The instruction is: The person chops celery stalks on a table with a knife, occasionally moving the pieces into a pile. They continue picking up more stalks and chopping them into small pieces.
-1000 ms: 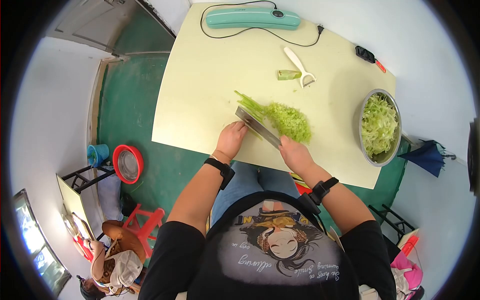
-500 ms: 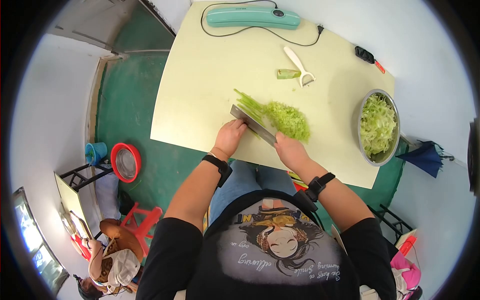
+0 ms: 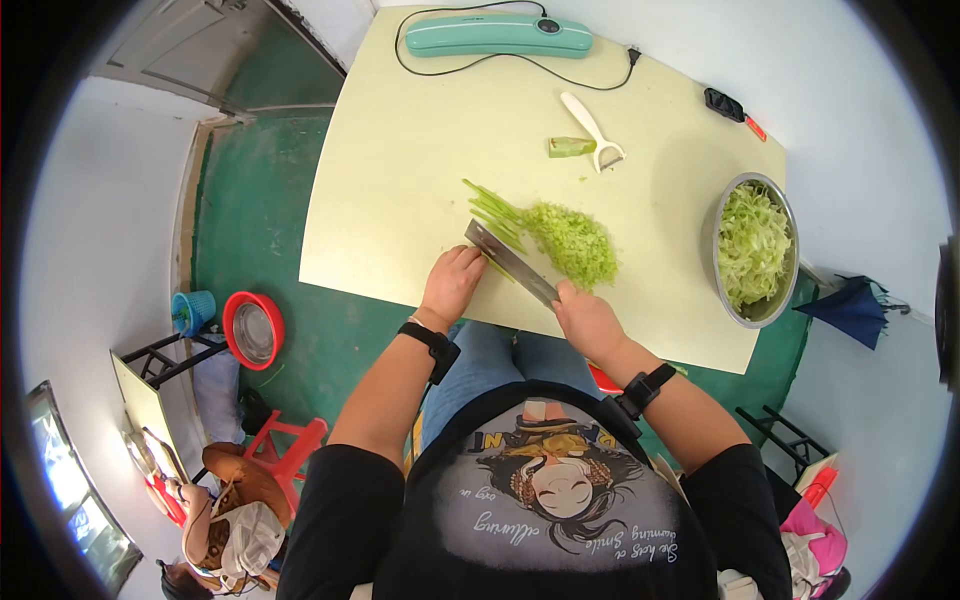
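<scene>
My right hand [image 3: 587,318] is closed round the handle of a cleaver [image 3: 512,264], whose blade slants up and left over the table. My left hand [image 3: 454,282] is at the blade's far end, its fingers curled on thin green stalks [image 3: 495,264] that the blade partly hides. Just beyond the blade lie more long green stalks [image 3: 494,212], beside a pile of finely chopped green pieces [image 3: 578,243]. Shredded pale green vegetable [image 3: 752,243] fills a metal bowl [image 3: 712,262] at the table's right side.
On the pale yellow table [image 3: 400,150] are a white peeler [image 3: 590,125], a green vegetable chunk [image 3: 571,147], a teal appliance [image 3: 498,35] with a cord and a black object [image 3: 724,104]. A red basin [image 3: 254,332] and a person's arm [image 3: 196,520] are at the left.
The cleaver and both hands have shifted slightly towards me, and the blade has moved away from the stalks beyond it. The view has shifted a little.
</scene>
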{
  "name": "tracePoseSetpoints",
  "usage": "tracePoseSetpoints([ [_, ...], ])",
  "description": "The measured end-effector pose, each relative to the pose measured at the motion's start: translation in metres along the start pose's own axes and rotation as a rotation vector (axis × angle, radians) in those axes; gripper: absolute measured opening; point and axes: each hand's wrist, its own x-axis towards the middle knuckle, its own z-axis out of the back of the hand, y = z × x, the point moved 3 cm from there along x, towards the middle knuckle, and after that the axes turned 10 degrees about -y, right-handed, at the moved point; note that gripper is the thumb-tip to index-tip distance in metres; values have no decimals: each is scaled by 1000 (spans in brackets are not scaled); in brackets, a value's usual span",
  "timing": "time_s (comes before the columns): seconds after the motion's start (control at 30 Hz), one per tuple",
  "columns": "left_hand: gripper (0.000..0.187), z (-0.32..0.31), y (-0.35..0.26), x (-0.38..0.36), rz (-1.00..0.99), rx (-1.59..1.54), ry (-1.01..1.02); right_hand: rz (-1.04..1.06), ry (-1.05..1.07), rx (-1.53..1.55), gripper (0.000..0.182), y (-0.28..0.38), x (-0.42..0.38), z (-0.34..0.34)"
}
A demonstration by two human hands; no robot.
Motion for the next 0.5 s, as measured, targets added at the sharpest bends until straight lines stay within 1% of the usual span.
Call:
tracePoseSetpoints([
  [0.2,13,-3,0,0,-10,23,-50,2,12,20,17,2,0,-4],
  [0.5,8,-2,-2,3,-4,41,-72,22,5,-106,14,0,0,-22],
])
